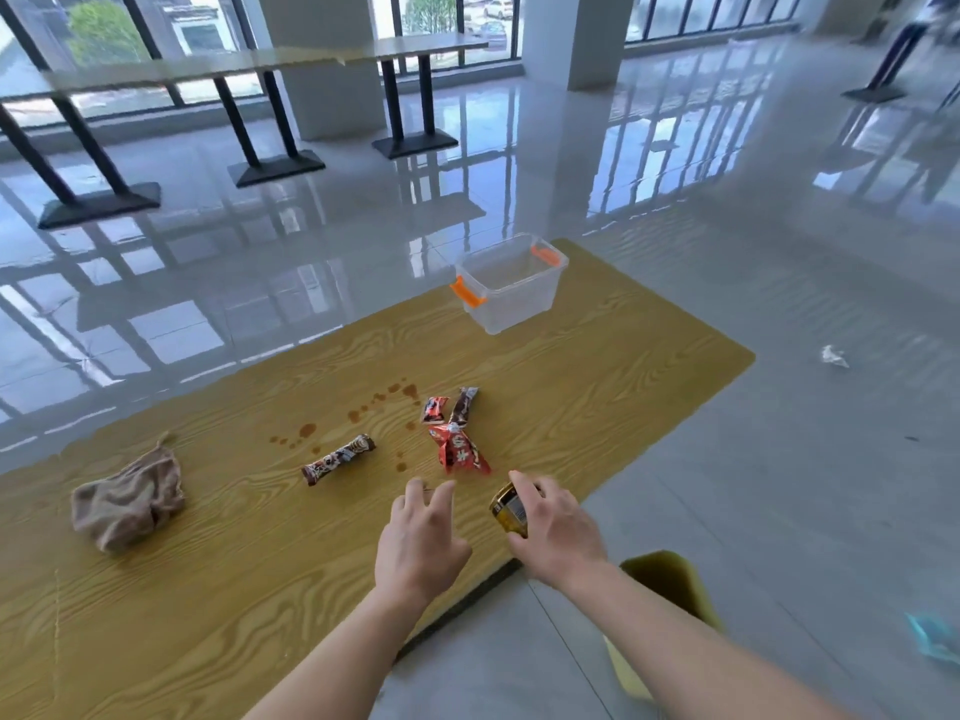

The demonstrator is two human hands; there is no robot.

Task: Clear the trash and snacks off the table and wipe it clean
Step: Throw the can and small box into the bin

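Note:
My right hand [553,527] is shut on a small gold can [508,510] at the near edge of the wooden table [208,589]. My left hand [421,537] hovers open just left of it, holding nothing. Beyond my hands lie a crumpled red snack bag [458,450], a small red-and-dark packet [434,409], a dark snack stick [464,405] and a brown wrapped bar [338,459]. Brown spill spots [363,413] dot the tabletop around them. A crumpled brown cloth [129,498] rests at the left. A clear plastic bin [511,283] with orange handles stands empty at the far end.
A yellow stool seat [670,579] sits below the table edge by my right arm. White crumpled paper [834,356] lies on the glossy floor to the right, and a blue scrap [932,634] at the far right. Long tables [260,65] stand by the windows.

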